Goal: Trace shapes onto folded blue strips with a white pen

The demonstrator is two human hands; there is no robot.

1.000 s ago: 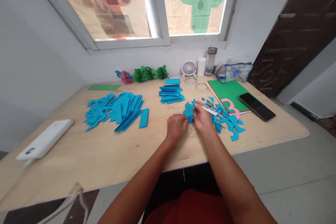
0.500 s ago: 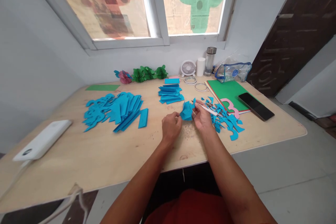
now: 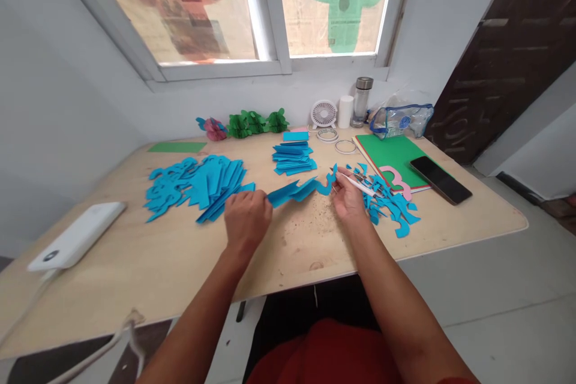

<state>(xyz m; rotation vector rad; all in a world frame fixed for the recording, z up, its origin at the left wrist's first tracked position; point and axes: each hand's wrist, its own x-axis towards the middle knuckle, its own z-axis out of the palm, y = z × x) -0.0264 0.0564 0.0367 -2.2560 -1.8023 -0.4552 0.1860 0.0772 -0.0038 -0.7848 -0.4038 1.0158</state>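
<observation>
A folded blue paper strip (image 3: 303,191) stretches out between my two hands above the table, its right end cut in a curvy outline. My left hand (image 3: 248,216) is closed on the strip's left end. At the other end, my right hand (image 3: 347,197) pinches the cut part and also carries a slim white pen-like tool (image 3: 357,184), dark at its tip. Beside my right hand lies a heap of blue paper scraps (image 3: 387,199). Behind my left hand are a pile of folded blue paper pieces (image 3: 220,183) and curvy blue cut-outs (image 3: 168,183).
Farther back sit a stack of blue folded papers (image 3: 293,157), tape rolls (image 3: 345,146), a small fan (image 3: 324,114) and a glass bottle (image 3: 361,102). A phone (image 3: 441,179) rests on green sheets (image 3: 391,153) at right; a white power bank (image 3: 77,235) lies at left.
My left hand has moved left, pulling the bunched blue paper out into a long strip. My right hand stays nearly in place with the white tool.
</observation>
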